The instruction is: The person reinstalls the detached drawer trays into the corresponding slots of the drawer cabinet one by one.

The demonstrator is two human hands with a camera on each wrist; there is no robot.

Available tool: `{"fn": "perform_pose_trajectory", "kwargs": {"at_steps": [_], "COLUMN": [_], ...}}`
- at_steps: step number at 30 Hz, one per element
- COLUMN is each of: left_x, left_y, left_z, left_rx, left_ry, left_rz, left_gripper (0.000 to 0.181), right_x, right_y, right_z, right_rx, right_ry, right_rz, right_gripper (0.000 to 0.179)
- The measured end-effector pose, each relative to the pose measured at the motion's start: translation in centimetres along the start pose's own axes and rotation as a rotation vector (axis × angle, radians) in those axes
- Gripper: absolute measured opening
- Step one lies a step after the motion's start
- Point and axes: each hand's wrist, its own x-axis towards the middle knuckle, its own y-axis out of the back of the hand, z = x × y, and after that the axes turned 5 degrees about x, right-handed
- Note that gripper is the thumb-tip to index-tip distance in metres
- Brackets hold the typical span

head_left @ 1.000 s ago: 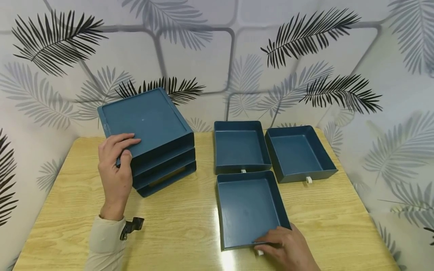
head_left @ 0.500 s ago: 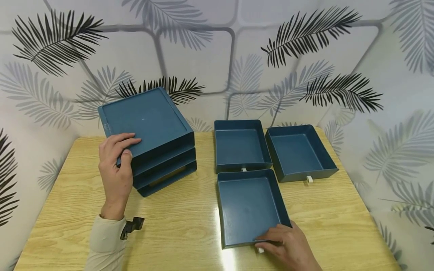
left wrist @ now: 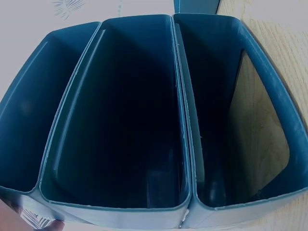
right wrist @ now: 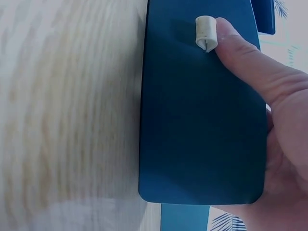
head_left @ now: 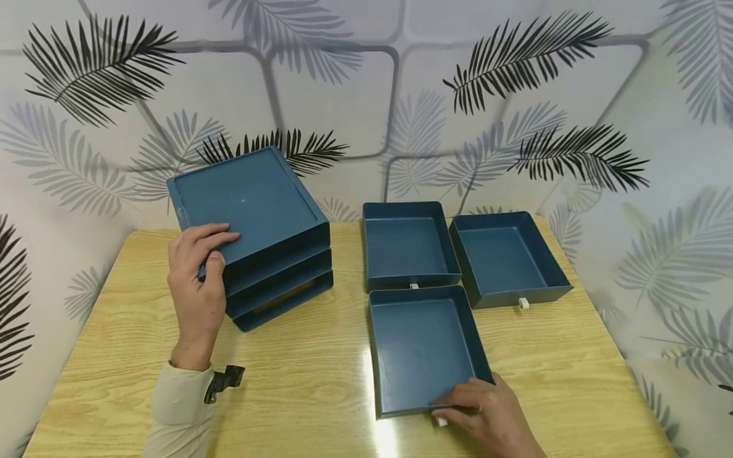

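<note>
Right grip pinches the foremost drawer by its front; lifting could tip it. Left grip rests unclenched atop the drawer cabinet.

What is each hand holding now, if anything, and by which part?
The right hand pinches the nearest drawer by its front wall, thumb outside, beside the white handle. The left hand only rests on the blue casing, at its front left corner.

Left fingers outstretched, slightly bent; right fingers pinching.
</note>
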Motion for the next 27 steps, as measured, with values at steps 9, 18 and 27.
{"fn": "perform_pose_trajectory", "kwargs": {"at_steps": [9, 18, 27], "left_x": [0.1, 0.2, 0.0], "left_y": [-0.1, -0.2, -0.1], "left_z": [0.1, 0.0, -0.1], "left_rx": [0.0, 0.004, 0.004], "left_ry": [-0.017, -0.018, -0.011], "left_rz": [-0.003, -0.001, 0.004], "left_gripper": [0.037, 0.037, 0.037], "right_x": [-0.2, 0.0, 0.4], "right_y": [-0.3, -1.2, -2.1], "right_z": [-0.5, -1.0, -1.9], "right_rx": [0.034, 0.099, 0.064], "right_ry": [0.042, 0.12, 0.141], "right_rz": [0.017, 0.043, -0.002], "right_gripper": [0.02, 0.018, 0.016]}}
